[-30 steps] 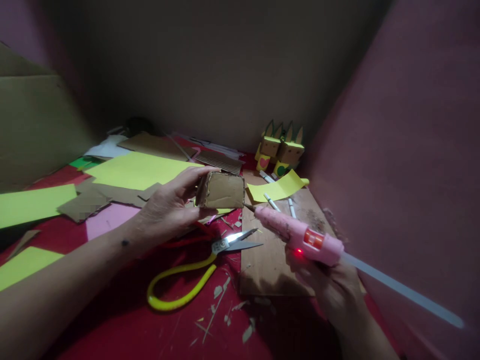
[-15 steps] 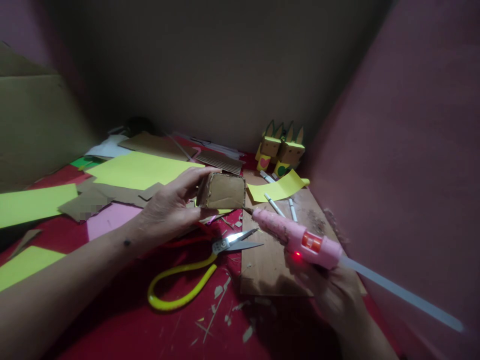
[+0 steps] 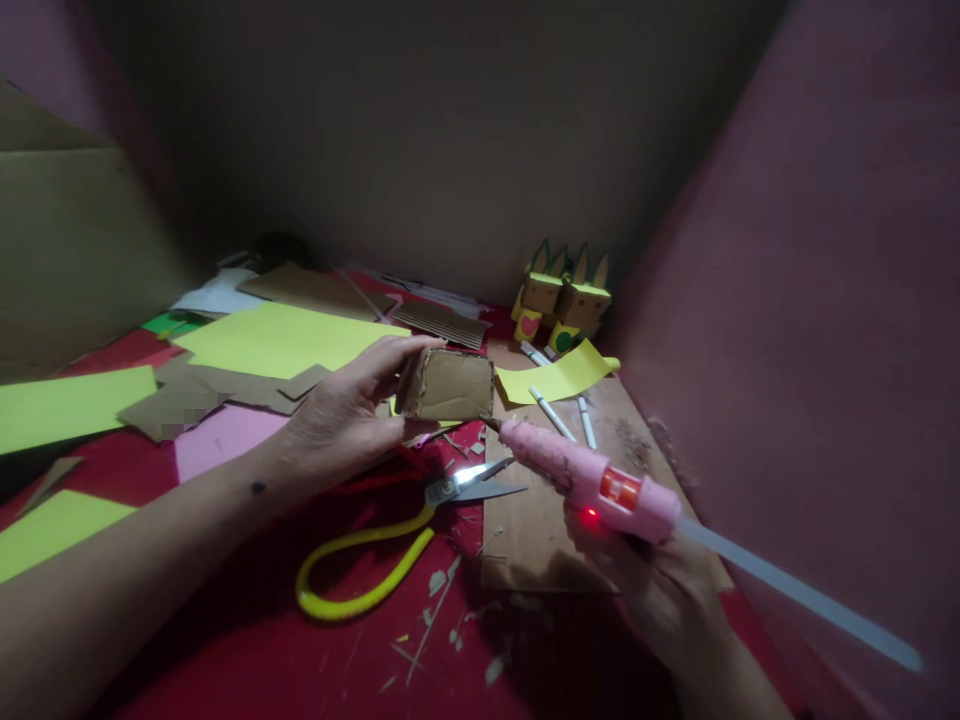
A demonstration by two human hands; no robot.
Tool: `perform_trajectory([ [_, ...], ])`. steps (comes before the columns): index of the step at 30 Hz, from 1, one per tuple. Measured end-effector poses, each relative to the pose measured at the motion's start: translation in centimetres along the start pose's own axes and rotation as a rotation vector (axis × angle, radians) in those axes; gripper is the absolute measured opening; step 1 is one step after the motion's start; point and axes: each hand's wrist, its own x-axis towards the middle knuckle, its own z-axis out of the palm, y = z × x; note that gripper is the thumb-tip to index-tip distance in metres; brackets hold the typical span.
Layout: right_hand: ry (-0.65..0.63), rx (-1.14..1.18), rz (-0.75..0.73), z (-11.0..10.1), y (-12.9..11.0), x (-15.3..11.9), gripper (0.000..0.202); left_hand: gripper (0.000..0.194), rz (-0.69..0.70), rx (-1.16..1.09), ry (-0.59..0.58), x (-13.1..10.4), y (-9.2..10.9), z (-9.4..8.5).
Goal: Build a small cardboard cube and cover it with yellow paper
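A small brown cardboard box (image 3: 457, 385) is gripped between the thumb and fingers of my left hand (image 3: 356, 405), its flat face turned toward me. Along the edges of that face runs a rough line of glue. My right hand (image 3: 649, 575) is wrapped round a pink glue gun (image 3: 562, 465) with a red light lit and a long clear glue stick (image 3: 810, 588) out of its back. The gun's nozzle is at the lower right corner of the box. Below the box lie open scissors (image 3: 448, 488) with yellow handles.
Two small cardboard figures (image 3: 562, 300) stand at the back. A curled yellow paper (image 3: 555, 380) and white sticks (image 3: 551, 412) lie on a brown board (image 3: 525, 540). Yellow sheets (image 3: 277, 340) and cardboard pieces cover the left; scraps dot the red surface (image 3: 337, 670).
The glue gun and my right hand have moved slightly to the left, the nozzle shifting along the lower right corner of the box. My left hand and the box have hardly moved.
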Motion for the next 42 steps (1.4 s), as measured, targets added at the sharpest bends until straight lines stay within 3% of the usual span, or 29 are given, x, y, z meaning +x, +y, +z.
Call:
perform_trajectory([
  [7, -0.048, 0.056, 0.004, 0.1, 0.0, -0.1, 0.041, 0.064, -0.041, 0.003, -0.026, -0.2, 0.1, 0.1],
  [18, -0.053, 0.123, 0.021, 0.7, -0.3, 0.0, 0.043, 0.054, 0.16, 0.113, -0.024, 0.1, -0.7, 0.1],
  [26, -0.075, 0.068, 0.031, 0.6, -0.3, 0.0, 0.047, 0.05, 0.192, 0.145, -0.031, 0.0, -0.4, 0.4],
  [37, 0.155, -0.017, 0.105, -1.4, 2.6, -2.6, 0.041, 0.052, 0.172, 0.147, -0.032, 0.0, -0.3, 0.3],
  [42, 0.219, 0.005, 0.09, -1.4, 3.9, -3.3, 0.021, 0.054, 0.179, 0.126, -0.025, 0.0, -0.4, 0.3],
])
